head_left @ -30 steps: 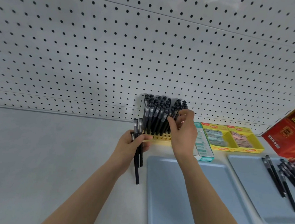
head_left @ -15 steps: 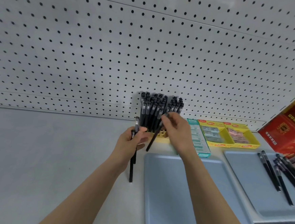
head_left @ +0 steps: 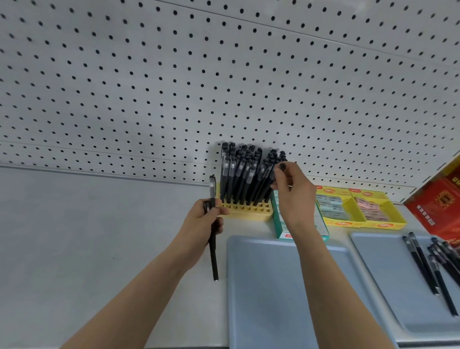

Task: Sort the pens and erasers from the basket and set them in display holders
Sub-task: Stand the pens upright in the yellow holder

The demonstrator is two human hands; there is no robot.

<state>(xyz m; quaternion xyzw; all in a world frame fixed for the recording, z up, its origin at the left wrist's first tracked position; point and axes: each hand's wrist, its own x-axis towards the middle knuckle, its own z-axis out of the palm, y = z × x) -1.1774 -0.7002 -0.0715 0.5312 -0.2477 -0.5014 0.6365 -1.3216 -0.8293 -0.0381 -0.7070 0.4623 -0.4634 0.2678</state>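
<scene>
A yellow pen holder (head_left: 244, 210) stands against the pegboard, filled with several upright black pens (head_left: 241, 175). My right hand (head_left: 293, 196) is at the holder's right end and pinches the cap of one black pen (head_left: 281, 167) standing among the others. My left hand (head_left: 204, 222) grips a black pen or two (head_left: 213, 251) upright, just left of the holder, tips pointing down. Two yellow trays of erasers (head_left: 360, 212) sit to the right of a green box (head_left: 282, 228).
A blue tray (head_left: 274, 301) lies in front of me with nothing on it. A second blue tray (head_left: 388, 275) to the right carries several loose black pens (head_left: 436, 267). A red carton (head_left: 457, 203) leans at the far right. Pegboard wall (head_left: 175, 87) rises behind the shelf.
My right hand has carried a pen from in front of the holder up to the holder's right end. My left hand keeps its grip on its pens.
</scene>
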